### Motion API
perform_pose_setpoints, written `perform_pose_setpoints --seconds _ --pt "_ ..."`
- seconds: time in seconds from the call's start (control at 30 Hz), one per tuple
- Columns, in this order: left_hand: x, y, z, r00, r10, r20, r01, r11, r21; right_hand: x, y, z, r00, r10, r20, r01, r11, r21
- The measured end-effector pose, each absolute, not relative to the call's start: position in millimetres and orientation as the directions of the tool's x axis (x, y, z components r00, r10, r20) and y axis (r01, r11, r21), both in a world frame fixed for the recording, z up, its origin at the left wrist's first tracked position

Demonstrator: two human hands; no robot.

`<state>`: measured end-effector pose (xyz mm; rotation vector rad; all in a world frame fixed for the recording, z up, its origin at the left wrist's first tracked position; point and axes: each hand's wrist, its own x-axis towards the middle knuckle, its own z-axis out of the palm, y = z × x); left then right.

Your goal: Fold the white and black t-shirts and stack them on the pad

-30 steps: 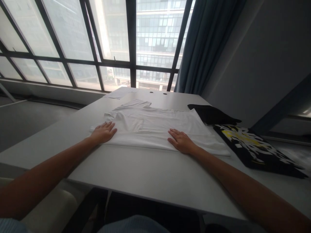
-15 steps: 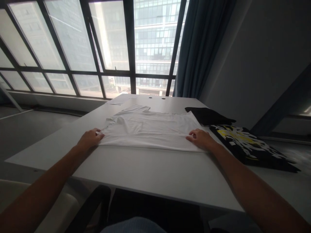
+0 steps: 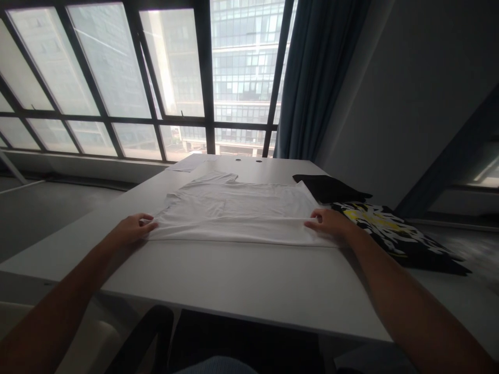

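Observation:
A white shirt [image 3: 234, 208] lies sideways on the white table, its near side folded over in a long strip. My left hand [image 3: 137, 228] pinches the cloth at the left end of this strip. At the right end, my right hand [image 3: 328, 224] grips the strip between thumb and fingers. Between both hands the cloth runs fairly straight, with a few long creases. A sleeve points away toward the window at the upper left of the shirt.
A folded black cloth [image 3: 331, 188] lies right of the shirt. Nearer on the right is a black garment with a yellow and white print [image 3: 401, 236]. A white sheet [image 3: 189, 163] lies at the table's far left. A chair armrest [image 3: 154, 332] stands below the near edge.
My left hand has moved left and my right hand slightly right, both still on the cloth. The bunched cloth near my left hand is now stretched flatter. The view has shifted a little.

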<state>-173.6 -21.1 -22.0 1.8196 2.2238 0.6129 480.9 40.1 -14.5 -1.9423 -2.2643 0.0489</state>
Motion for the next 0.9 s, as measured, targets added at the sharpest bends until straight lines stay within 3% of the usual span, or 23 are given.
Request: perform_pose_setpoints --seconds 0.1,0.37,0.47,0.6,0.7,0.8,0.9 --pt "-177.9 -23.3 -23.7 -0.185 0.980 0.079 0.897 0.135 0.421 491.3 42.3 -16.9 -0.108 0.988 0.114 0.988 0.119 -0.093" --pt "-182.9 -20.6 -30.1 -0.139 0.972 0.191 0.936 0.066 0.347 503.2 54.9 -31.6 -0.023 0.989 0.143 0.990 0.043 -0.136" --pt "-197.8 -10.2 -31.8 -0.137 0.975 0.175 0.940 0.072 0.333 502.7 54.1 -29.0 0.001 0.999 0.053 0.991 0.006 -0.135" --pt "-222.5 0.9 -32.8 -0.177 0.979 0.104 0.955 0.145 0.260 495.2 44.2 -19.1 0.011 0.997 -0.077 0.998 -0.016 -0.058" --pt "-215.8 3.3 -29.6 -0.201 0.974 0.108 0.974 0.187 0.125 476.0 32.8 -14.3 -0.021 1.000 -0.003 0.999 0.021 0.041" --pt "-177.2 6.2 -26.9 0.012 0.969 0.246 0.998 -0.025 0.049 440.7 23.4 -16.8 -0.153 0.980 0.127 0.988 0.152 0.018" --pt "-134.8 16.7 -30.1 0.301 0.925 0.232 0.930 -0.338 0.142 403.3 18.2 -28.4 -0.251 0.953 0.171 0.960 0.268 -0.085"
